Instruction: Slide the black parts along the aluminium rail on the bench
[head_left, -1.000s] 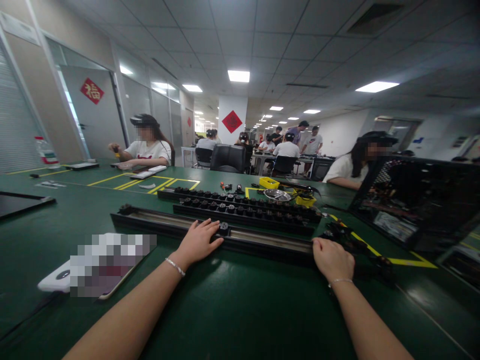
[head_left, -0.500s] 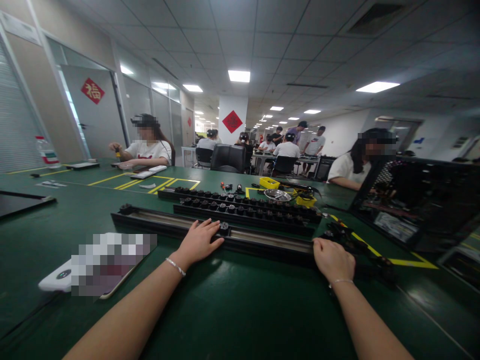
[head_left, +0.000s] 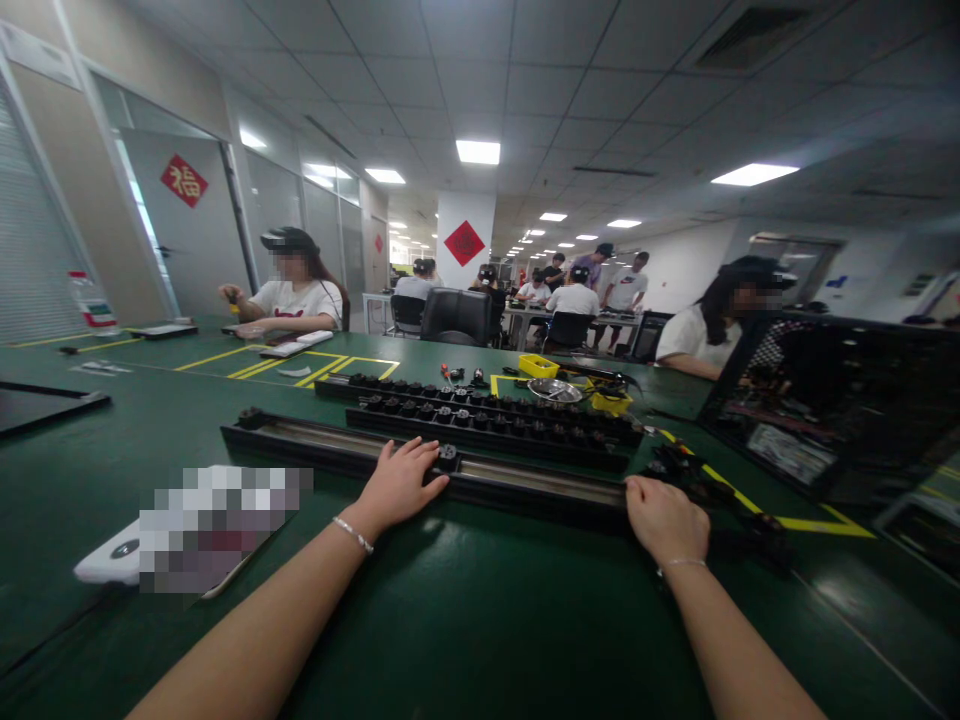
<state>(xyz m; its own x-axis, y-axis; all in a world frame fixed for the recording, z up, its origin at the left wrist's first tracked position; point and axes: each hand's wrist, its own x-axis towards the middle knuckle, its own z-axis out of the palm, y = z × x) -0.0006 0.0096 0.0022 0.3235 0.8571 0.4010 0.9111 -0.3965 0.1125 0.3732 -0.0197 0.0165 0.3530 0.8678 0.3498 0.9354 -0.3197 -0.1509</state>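
A long black channel rail (head_left: 540, 482) with a bare metal-coloured inside lies across the table in front of me. One round black socket module (head_left: 448, 458) sits near its middle, and another socket module (head_left: 251, 417) is at its left end. My left hand (head_left: 401, 487) rests on the rail with fingers stretched out, the fingertips beside the middle module. At the rail's right end, my right hand (head_left: 667, 522) is closed around it; the fingertips are partly hidden. Behind lie two more black rails, the nearer one (head_left: 487, 425) lined with several such modules.
On the green table (head_left: 480, 620), a white device and phone (head_left: 112, 555) lie at left. A metal dish (head_left: 555, 390) and yellow bins (head_left: 538, 367) stand behind the rails. An open black case (head_left: 840, 410) stands at right. A person (head_left: 296, 290) sits across, another (head_left: 697, 330) at right.
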